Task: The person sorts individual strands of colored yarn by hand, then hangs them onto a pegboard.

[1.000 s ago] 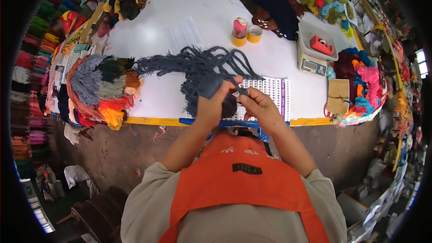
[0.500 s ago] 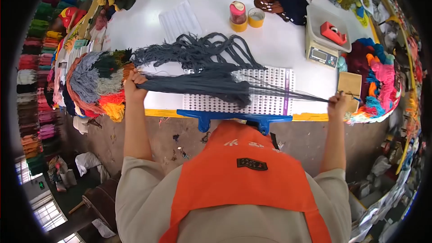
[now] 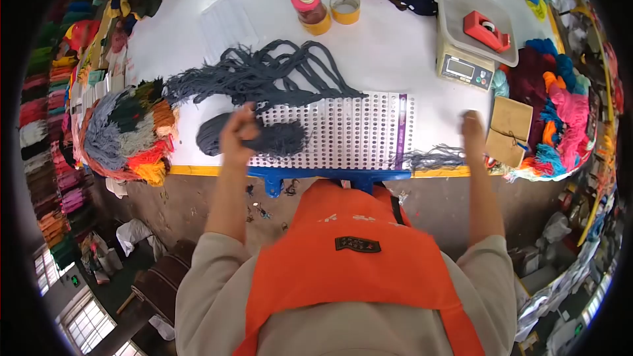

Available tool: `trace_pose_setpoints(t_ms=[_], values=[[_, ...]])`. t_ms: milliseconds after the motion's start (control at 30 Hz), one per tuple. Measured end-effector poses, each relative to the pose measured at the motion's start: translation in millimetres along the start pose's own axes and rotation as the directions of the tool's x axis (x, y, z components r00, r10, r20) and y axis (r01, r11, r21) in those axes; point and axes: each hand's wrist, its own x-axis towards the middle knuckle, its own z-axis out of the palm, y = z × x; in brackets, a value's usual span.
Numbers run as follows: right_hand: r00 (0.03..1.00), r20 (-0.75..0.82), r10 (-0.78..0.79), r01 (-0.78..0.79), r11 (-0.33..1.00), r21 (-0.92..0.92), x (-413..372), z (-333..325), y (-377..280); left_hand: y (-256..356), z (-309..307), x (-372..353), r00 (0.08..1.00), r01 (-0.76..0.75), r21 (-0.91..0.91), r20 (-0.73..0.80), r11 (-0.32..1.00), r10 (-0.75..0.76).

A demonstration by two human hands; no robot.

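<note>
A dark grey bundle of yarn lies gathered up on the table, its left end doubled over and its right end frayed. My left hand is over the bundle's middle, blurred, with thumb and fingers apart. My right hand is at the right, smeared by motion, so its fingers cannot be made out. Just left of it, a thin tuft of loose grey strands lies along the table's front edge. Behind the bundle, a larger dark grey skein spreads in loops beside a white perforated board with a purple strip.
A blue clip bar runs along the front edge. At the back right, a scale carries a tray with a red tape dispenser. Coloured yarn heaps flank both sides. A pink-lidded jar and yellow tape roll stand behind.
The yarn stretched between my hands has come down as a compact bundle at the left. Loose strands now lie at the right. My left hand has moved right, and the view has shifted.
</note>
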Motion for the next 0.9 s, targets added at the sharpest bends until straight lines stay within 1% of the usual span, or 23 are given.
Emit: trace_pose_setpoints(t_ms=[33, 67, 100, 133, 167, 200, 233, 300, 333, 400, 433, 467, 533, 567, 600, 633, 667, 700, 767, 800, 833, 867, 900], values=[[0.997, 0.083, 0.006, -0.001, 0.998, -0.06, -4, 42, -40, -36, 20, 14, 0.991, 0.127, -0.03, 0.036, 0.991, -0.126], [0.992, 0.117, 0.037, -0.019, 0.988, -0.157, -5, 79, -77, -68, 38, 29, 0.965, 0.255, -0.021, 0.059, 0.967, -0.254], [0.981, 0.19, 0.044, -0.018, 0.99, -0.14, 2, 107, -68, -97, 57, 43, 0.953, 0.302, 0.049, 0.015, 0.952, -0.303], [0.961, 0.235, 0.142, -0.092, 0.973, -0.212, 6, 133, -79, -120, 77, 55, 0.938, 0.346, 0.105, -0.027, 0.932, -0.345], [0.974, 0.227, -0.02, 0.071, 0.973, -0.218, 10, 154, -79, -140, 95, 68, 0.941, 0.338, 0.208, -0.06, 0.918, -0.333], [0.961, 0.274, 0.035, 0.035, 0.968, -0.248, 17, 175, -65, -158, 109, 82, 0.944, 0.33, 0.308, -0.09, 0.893, -0.317], [0.934, 0.338, 0.116, -0.045, 0.977, -0.21, 22, 183, -76, -173, 117, 94, 0.95, 0.311, 0.38, -0.125, 0.871, -0.285], [0.926, 0.376, 0.044, 0.084, 0.944, -0.318, 28, 197, -73, -199, 129, 112, 0.961, 0.272, 0.521, -0.193, 0.809, -0.198], [0.917, 0.392, 0.075, 0.073, 0.935, -0.348, 32, 202, -63, -207, 133, 117, 0.958, 0.282, 0.522, -0.202, 0.805, -0.205], [0.915, 0.398, 0.059, 0.09, 0.934, -0.346, 34, 200, -60, -223, 134, 126, 0.933, 0.359, 0.705, -0.3, 0.611, -0.202], [0.917, 0.398, 0.032, 0.117, 0.931, -0.345, 35, 199, -59, -232, 128, 129, 0.949, 0.312, 0.766, -0.274, 0.561, -0.154], [0.916, 0.398, 0.037, 0.112, 0.932, -0.345, 36, 198, -57, -243, 115, 136, 0.948, 0.317, 0.767, -0.277, 0.558, -0.158], [0.915, 0.402, 0.017, 0.096, 0.961, -0.26, 35, 196, -54, -262, 89, 149, 0.983, 0.18, 0.93, -0.165, 0.32, -0.075], [0.916, 0.401, 0.022, 0.091, 0.962, -0.259, 36, 195, -52, -269, 84, 148, 0.999, 0.034, 0.962, -0.044, 0.27, 0.028], [0.912, 0.408, 0.047, 0.046, 0.975, -0.216, 37, 195, -50, -264, 97, 141, 0.999, 0.036, 0.963, -0.044, 0.266, 0.025], [0.907, 0.415, 0.071, 0.001, 0.985, -0.172, 38, 194, -48, -257, 111, 135, 0.997, -0.05, 0.988, 0.041, 0.147, 0.064], [0.907, 0.414, 0.074, -0.003, 0.985, -0.171, 39, 194, -47, -253, 119, 132, 0.987, -0.133, 0.991, 0.131, 0.022, 0.091], [0.909, 0.413, 0.052, 0.013, 0.988, -0.154, 39, 194, -46, -254, 116, 135, 0.988, -0.132, 0.991, 0.13, 0.02, 0.087], [0.911, 0.41, 0.033, 0.026, 0.99, -0.138, 41, 193, -48, -254, 111, 145, 0.987, -0.159, 0.919, 0.149, 0.361, 0.054], [0.892, 0.437, 0.114, -0.066, 0.99, -0.123, 44, 192, -50, -254, 107, 150, 0.988, -0.157, 0.919, 0.148, 0.361, 0.052], [0.864, 0.465, 0.192, -0.157, 0.981, -0.112, 47, 191, -52, -253, 103, 155, 0.987, -0.147, 0.919, 0.162, 0.366, -0.009], [0.864, 0.464, 0.194, -0.159, 0.981, -0.114, 48, 190, -53, -251, 107, 157, 0.982, -0.137, 0.918, 0.175, 0.371, -0.07], [0.858, 0.48, 0.185, -0.158, 0.983, -0.096, 48, 190, -53, -249, 110, 157, 0.982, -0.134, 0.918, 0.174, 0.373, -0.073]])
